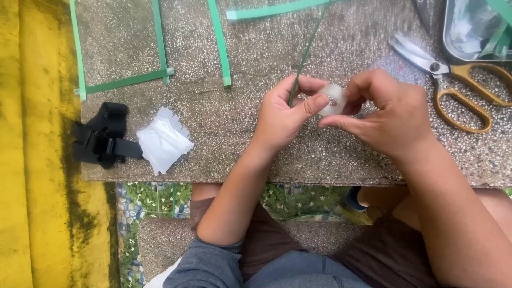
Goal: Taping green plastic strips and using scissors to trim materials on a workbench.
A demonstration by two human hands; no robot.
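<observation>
A small roll of clear tape (334, 99) is pinched between both hands above the speckled stone tabletop (224, 128). My left hand (285, 114) presses its thumb on the roll's front and also holds a thin green strip (306, 50) that runs up and away. My right hand (386, 114) grips the roll from the right with fingers curled over it.
Scissors with yellow handles (453, 82) lie at the right, below a clear container (477, 26) holding green strips. More green strips (160, 42) lie across the back left. A pile of white squares (164, 141) and a black strap (101, 136) sit at the left edge.
</observation>
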